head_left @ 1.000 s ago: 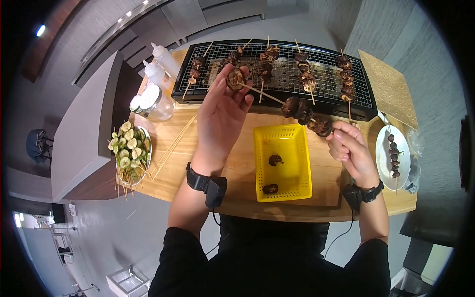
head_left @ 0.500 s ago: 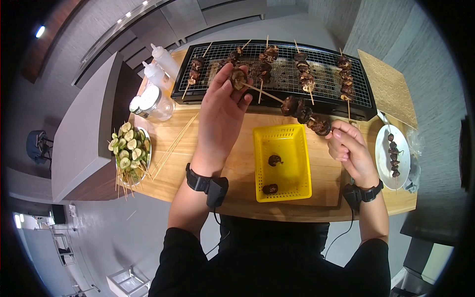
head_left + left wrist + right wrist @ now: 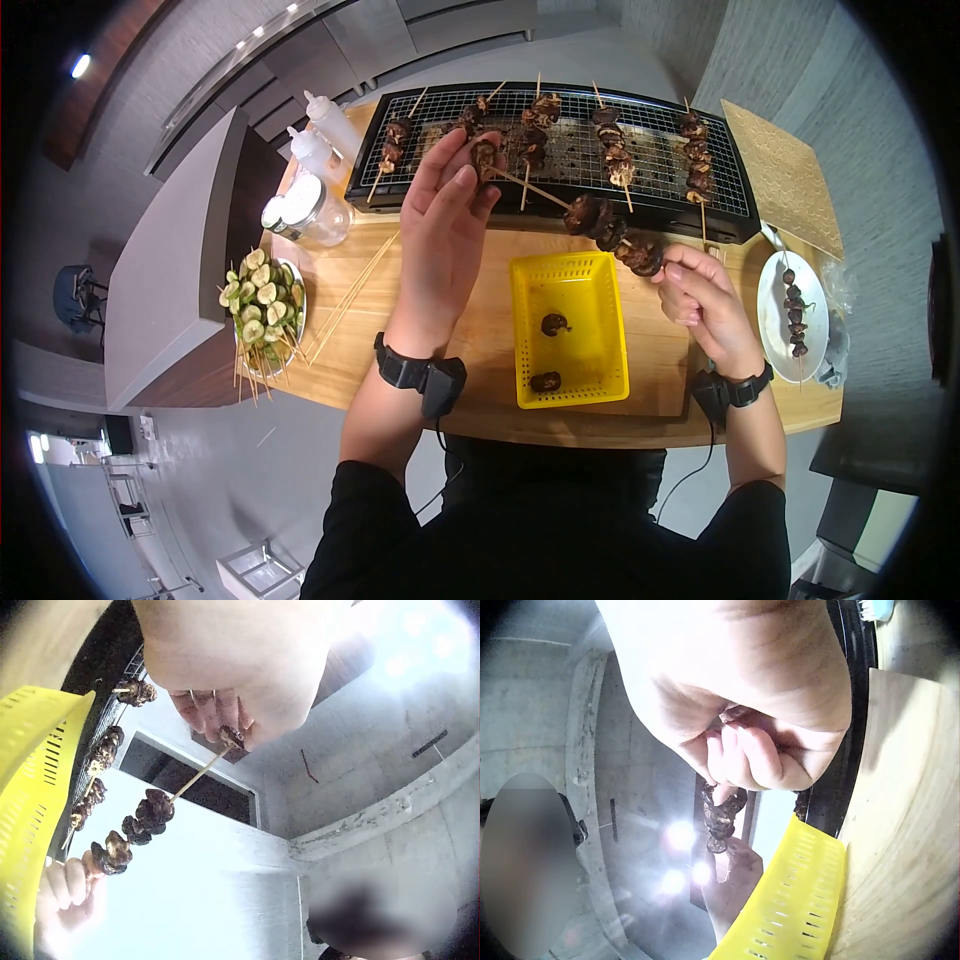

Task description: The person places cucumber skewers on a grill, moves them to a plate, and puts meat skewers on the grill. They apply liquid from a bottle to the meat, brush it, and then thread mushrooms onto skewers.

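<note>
Between the hands, a wooden skewer [image 3: 541,192] slants down to the right above the yellow basket [image 3: 622,330]. The left hand [image 3: 446,225] pinches a brown mushroom piece [image 3: 484,160] at the skewer's upper left end. Several dark mushroom pieces [image 3: 598,224] are threaded near the other end, where the right hand [image 3: 708,305] grips the skewer with curled fingers. A bare length of stick separates the two groups, also plain in the left wrist view [image 3: 199,776]. Two loose mushroom pieces lie in the basket.
Behind the basket stands a black grill [image 3: 460,196] with several skewers. Cucumber skewers [image 3: 262,300] fill a plate at left, beside bare sticks [image 3: 350,298], jars [image 3: 325,210] and bottles [image 3: 335,120]. A white plate [image 3: 773,340] at right holds one skewer.
The left hand has turned slightly, and the mushroom piece in its fingers has rotated to a narrower, edge-on look. The skewer and right hand have shifted very slightly left.
</note>
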The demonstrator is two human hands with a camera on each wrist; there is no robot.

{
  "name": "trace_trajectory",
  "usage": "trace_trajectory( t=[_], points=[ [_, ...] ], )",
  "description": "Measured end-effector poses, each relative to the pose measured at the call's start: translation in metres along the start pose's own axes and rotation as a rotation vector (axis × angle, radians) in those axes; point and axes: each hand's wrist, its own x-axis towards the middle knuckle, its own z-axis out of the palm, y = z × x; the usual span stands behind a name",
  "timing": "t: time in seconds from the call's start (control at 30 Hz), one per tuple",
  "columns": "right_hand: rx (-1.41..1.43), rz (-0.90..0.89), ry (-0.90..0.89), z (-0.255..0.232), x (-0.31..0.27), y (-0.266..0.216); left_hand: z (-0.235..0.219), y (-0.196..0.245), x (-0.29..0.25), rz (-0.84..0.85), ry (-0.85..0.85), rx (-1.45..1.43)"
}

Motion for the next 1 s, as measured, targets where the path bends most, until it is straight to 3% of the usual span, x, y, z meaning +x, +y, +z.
trace_trajectory(
  t=[0.4,0.8,1.0],
  points=[
    [-0.003,0.005,0.009,0.001,-0.001,-0.001,0.001,-0.001,0.000,-0.025,-0.020,0.059],
    [-0.020,-0.002,-0.013,0.001,-0.001,0.000,0.010,-0.009,-0.005,-0.009,-0.269,0.268],
    [-0.027,0.007,-0.026,-0.002,-0.001,0.001,0.013,-0.008,-0.007,-0.025,-0.297,0.311]
  ],
)
